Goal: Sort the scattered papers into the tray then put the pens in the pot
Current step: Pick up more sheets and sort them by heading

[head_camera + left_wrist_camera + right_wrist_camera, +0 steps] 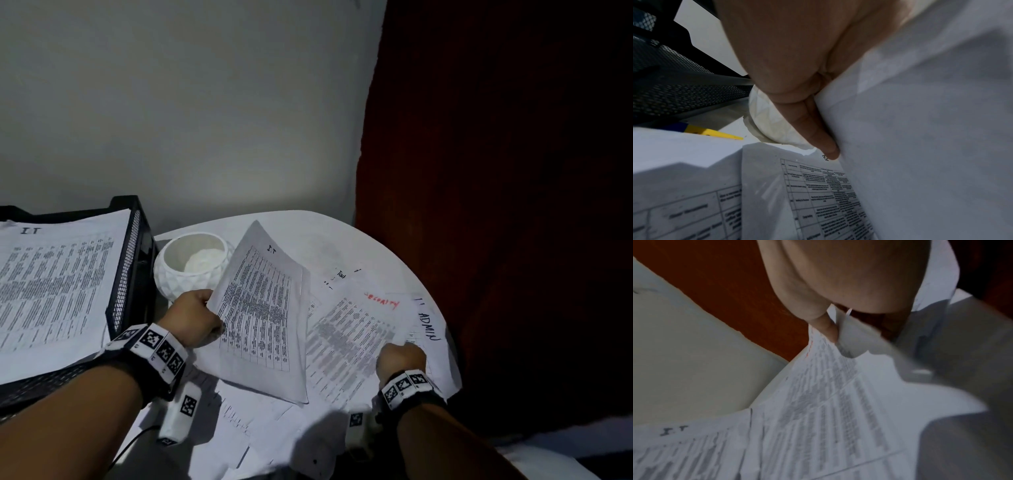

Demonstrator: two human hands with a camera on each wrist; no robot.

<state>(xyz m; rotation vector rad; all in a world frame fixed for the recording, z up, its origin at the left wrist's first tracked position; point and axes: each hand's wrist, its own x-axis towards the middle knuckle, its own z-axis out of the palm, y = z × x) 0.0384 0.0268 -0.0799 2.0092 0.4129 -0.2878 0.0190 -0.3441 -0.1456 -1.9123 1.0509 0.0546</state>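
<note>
My left hand (195,318) pinches the left edge of a printed sheet headed "IT" (263,308), lifted off the table; its fingers (818,129) curl behind the paper (920,129). My right hand (400,359) pinches the edge of a sheet marked "SECURITY" in red (352,335), and its fingertips (828,327) close on that paper (828,402). A sheet marked "ADMIN" (428,325) lies under it at the right. The black mesh tray (130,270) at the left holds an "IT" sheet (51,284). A white faceted pot (191,263) stands between the tray and the lifted sheet. A yellow and blue pen (713,132) lies near the tray.
More printed sheets (260,421) overlap on the round white table (325,233). A dark red curtain (496,205) hangs close to the table's right edge, and a pale wall (188,102) stands behind. The mesh tray (674,81) sits just left of the pot (772,123).
</note>
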